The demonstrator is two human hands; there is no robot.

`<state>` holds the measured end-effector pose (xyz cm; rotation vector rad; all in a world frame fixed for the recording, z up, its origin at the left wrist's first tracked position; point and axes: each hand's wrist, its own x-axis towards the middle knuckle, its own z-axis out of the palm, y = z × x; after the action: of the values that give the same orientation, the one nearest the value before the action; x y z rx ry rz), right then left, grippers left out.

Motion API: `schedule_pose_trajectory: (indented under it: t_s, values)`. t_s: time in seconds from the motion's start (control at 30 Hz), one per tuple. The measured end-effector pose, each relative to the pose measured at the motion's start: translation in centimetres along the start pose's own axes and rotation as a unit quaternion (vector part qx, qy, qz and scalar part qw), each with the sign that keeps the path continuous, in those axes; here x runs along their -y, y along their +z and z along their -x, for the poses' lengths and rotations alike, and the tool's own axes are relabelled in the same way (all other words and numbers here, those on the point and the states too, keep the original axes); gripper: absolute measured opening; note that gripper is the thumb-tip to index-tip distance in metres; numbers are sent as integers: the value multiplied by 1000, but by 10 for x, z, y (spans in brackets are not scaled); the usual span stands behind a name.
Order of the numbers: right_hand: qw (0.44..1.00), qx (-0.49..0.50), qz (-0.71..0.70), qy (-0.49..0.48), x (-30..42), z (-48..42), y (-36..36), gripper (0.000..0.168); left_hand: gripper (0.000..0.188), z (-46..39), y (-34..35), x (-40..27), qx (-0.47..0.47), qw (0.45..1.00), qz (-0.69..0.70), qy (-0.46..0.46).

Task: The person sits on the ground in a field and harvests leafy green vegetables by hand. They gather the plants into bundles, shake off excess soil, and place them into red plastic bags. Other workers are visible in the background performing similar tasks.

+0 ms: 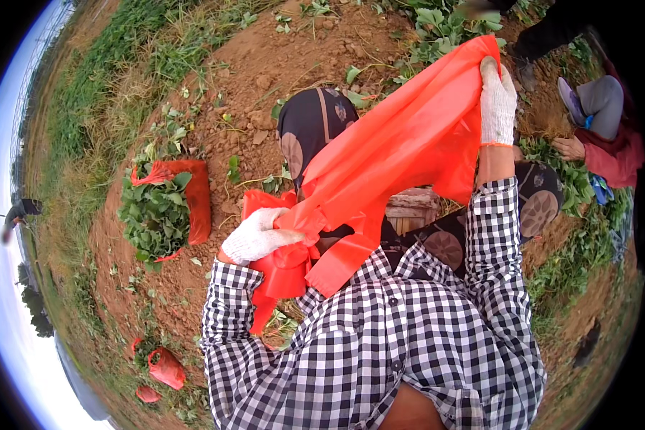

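Observation:
A red plastic bag (392, 145) is stretched on a slant between my two gloved hands, above my knees in dark patterned trousers. My left hand (258, 235), in a white knit glove, grips its bunched lower part, where loose red folds and handles hang down. Higher up, my right hand (497, 105), gloved alike, pinches the upper end between thumb and fingers. On the soil to the left lies a red bag (198, 201) packed with green leafy plants (156, 215). Part of a wooden stool (413, 207) shows beneath the stretched bag.
Further red bags (166, 368) lie at the lower left. Cut leafy plants (435, 32) are heaped at the top. At the right a person in a red sleeve (613, 161) reaches into plants; another person's dark-clad leg (543, 40) is above. A distant person (21, 212) stands far left.

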<state>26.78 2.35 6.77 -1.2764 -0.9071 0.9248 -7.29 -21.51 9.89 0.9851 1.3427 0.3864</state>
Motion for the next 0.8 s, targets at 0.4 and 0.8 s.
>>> schedule_pose_trajectory:
  t_s: [0.4,0.8]
  values:
    - [990,-45,67,-116,42,-58,-31,34,49,4,-6,8,31,998,62,16]
    - [994,30,-49,-93,46,-51,-34,30,21,12,-5,7,-53,998,33,8]
